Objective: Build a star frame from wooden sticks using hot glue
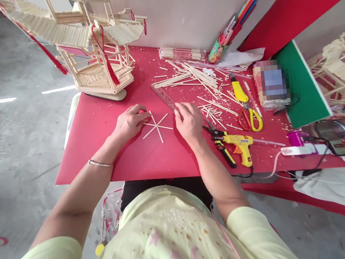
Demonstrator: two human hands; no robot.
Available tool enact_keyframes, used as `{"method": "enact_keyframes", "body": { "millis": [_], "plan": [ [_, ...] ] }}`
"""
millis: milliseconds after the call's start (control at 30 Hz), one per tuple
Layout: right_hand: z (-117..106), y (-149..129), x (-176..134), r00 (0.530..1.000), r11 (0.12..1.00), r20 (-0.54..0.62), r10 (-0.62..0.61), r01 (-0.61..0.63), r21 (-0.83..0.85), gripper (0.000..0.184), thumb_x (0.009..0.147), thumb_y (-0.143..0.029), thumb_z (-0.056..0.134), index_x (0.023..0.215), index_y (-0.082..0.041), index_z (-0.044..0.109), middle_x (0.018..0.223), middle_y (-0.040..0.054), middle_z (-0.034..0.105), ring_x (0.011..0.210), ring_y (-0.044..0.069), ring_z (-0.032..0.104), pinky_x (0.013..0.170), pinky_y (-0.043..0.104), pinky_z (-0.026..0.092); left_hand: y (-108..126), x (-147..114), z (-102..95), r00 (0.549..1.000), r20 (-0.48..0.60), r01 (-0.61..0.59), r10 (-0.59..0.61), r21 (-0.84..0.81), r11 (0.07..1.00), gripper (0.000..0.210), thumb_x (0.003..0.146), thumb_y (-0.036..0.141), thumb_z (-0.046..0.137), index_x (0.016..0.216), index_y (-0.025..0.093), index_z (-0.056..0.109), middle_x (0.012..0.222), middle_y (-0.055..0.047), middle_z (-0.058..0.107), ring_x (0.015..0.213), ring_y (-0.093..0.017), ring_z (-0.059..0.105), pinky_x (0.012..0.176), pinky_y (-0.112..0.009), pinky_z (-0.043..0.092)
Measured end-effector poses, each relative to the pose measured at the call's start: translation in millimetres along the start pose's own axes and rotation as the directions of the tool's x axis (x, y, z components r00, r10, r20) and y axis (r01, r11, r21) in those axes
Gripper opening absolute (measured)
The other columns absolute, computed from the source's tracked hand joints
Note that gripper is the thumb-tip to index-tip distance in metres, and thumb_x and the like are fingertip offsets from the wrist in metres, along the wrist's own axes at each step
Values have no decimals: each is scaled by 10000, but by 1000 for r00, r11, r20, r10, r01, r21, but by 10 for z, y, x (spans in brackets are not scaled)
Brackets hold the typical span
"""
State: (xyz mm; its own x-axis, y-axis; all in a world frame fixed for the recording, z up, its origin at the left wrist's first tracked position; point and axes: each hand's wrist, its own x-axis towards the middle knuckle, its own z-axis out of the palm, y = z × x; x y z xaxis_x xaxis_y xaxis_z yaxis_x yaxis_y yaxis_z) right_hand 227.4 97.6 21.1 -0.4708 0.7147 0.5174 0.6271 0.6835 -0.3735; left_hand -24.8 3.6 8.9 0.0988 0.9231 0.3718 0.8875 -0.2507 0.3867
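Note:
On the red tabletop, thin wooden sticks cross at one centre and form a six-armed star [156,126]. My left hand [131,120] is closed at its left side, thumb and fingertips by the upper-left stick ends; whatever lies between those fingers is hidden. To the right of the star, my right hand [188,122] has its fingers pinched together over the near end of a clear ruler [163,97]. The ruler slants away toward the upper left. Loose sticks [199,76] and short cut pieces [211,112] lie beyond and right of my right hand.
A stick-built pavilion model [99,67] with red tassels stands at the back left. At right lie a yellow glue gun [240,145], yellow-and-red-handled scissors [254,119], a yellow cutter [238,90], black pliers [214,133] and a white power strip [304,149] with trailing cables.

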Motion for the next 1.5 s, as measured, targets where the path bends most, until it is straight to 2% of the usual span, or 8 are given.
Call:
{"method": "enact_keyframes", "body": {
  "millis": [167,267,367,533,700,833,1100,1500],
  "plan": [
    [-158,-365,-366,983,994,156,-92,83,66,295,1118,-347,511,1207,-224,764,1075,68,795,985,192,714,882,294,526,-118,241,4,959,140,-259,248,69,963,331,1044,259,498,1110,274,822,1262,-102,735,1058,-253,635,838,-375,487],
    [-131,-519,-602,982,999,187,-25,17,40,271,1075,-439,606,1072,-232,780,952,54,780,870,183,708,770,286,488,-152,359,21,932,204,-319,298,79,944,309,1034,229,518,1083,276,819,1246,-94,750,1117,-260,636,821,-372,464],
    [-49,-549,-699,975,998,216,50,-55,13,249,1027,-466,679,987,-240,777,896,47,756,813,187,691,701,295,452,-165,422,27,921,238,-330,309,54,942,282,1015,194,538,1036,270,809,1196,-90,762,1105,-247,647,769,-349,437],
    [13,-508,-679,967,995,236,96,-88,-43,180,1044,-341,639,963,-255,776,902,61,719,854,198,670,673,298,420,-175,381,12,927,226,-312,301,15,950,222,1024,257,570,930,235,770,1114,-92,767,1016,-244,660,733,-353,417],
    [6,-481,-674,973,994,205,106,-98,-50,226,1068,-401,608,1016,-257,773,973,74,719,930,211,658,674,300,421,-172,275,-19,932,231,-284,279,-15,959,237,1038,244,524,938,220,738,1107,-96,761,1004,-244,658,770,-368,429],
    [29,-458,-678,973,993,200,115,-106,-56,190,1070,-350,605,1034,-257,766,1004,77,714,962,218,647,687,303,426,-160,247,-34,928,253,-277,272,-16,961,263,1047,242,488,926,217,720,1060,-95,753,982,-241,650,777,-365,438],
    [62,-453,-662,971,990,195,136,-126,-61,168,1062,-334,621,994,-246,747,992,69,704,961,224,639,707,315,420,-160,236,-44,939,226,-243,260,-103,965,287,1058,321,496,978,229,756,1061,-113,739,972,-244,644,836,-375,486],
    [56,-455,-652,969,989,198,148,-141,-46,155,1055,-334,632,1001,-247,748,988,76,694,955,227,634,719,310,428,-153,227,-24,940,196,-262,279,-110,959,315,1055,282,465,925,220,745,1042,-122,736,951,-243,627,839,-388,488]
  ]
}}
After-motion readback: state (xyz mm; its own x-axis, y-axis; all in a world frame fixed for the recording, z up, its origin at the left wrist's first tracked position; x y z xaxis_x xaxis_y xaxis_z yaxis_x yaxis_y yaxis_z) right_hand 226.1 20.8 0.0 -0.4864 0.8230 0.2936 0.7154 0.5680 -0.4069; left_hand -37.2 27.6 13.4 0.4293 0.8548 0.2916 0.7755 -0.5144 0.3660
